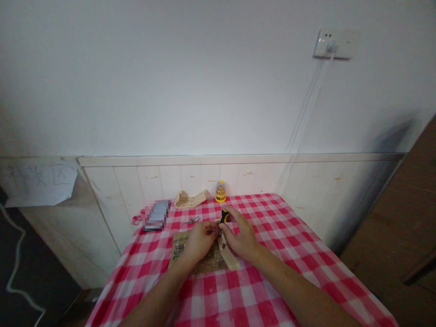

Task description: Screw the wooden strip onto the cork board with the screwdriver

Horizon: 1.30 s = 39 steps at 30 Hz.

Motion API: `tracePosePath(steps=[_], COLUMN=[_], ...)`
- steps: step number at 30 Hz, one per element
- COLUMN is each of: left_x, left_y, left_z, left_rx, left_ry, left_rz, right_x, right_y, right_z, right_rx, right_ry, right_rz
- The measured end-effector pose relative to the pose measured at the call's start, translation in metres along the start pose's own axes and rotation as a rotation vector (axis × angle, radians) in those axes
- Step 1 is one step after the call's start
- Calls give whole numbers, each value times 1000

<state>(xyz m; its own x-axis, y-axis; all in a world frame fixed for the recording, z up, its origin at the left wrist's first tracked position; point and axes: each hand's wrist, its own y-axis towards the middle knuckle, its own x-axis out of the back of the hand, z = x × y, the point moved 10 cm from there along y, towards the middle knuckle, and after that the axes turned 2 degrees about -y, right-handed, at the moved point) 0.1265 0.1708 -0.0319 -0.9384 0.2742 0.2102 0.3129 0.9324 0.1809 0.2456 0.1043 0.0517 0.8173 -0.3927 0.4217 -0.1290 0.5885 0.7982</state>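
Observation:
My right hand [242, 234] grips a short screwdriver [224, 216] by its black and yellow handle, which points up. The fingers of my left hand [201, 240] are pinched together right beside the screwdriver's lower end; what they hold is hidden. Below both hands a pale wooden strip [231, 261] with dark spots or holes lies slantwise. It rests partly on a brown printed sheet or bag [180, 240], which my left hand and forearm partly cover.
At the back of the checked tablecloth [269, 277] are a shaped wooden piece [191, 201] and a yellow-capped bottle [220, 191]. A phone-like device [157, 215] lies at left, near small metal pieces [192, 220]. A cable hangs from the wall socket [335, 44].

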Motion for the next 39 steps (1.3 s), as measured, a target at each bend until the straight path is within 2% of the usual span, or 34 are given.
tracePosePath(steps=[6,39], left_x=[-1,1], left_y=[-1,2], left_z=[-3,8], left_rx=[20,-5], left_ry=[2,18], left_rz=[-5,-8], right_x=[-4,-2], right_y=[-3,1], right_z=[-6,-6], right_rx=[-52,9], right_ry=[35,19], right_rz=[18,-19])
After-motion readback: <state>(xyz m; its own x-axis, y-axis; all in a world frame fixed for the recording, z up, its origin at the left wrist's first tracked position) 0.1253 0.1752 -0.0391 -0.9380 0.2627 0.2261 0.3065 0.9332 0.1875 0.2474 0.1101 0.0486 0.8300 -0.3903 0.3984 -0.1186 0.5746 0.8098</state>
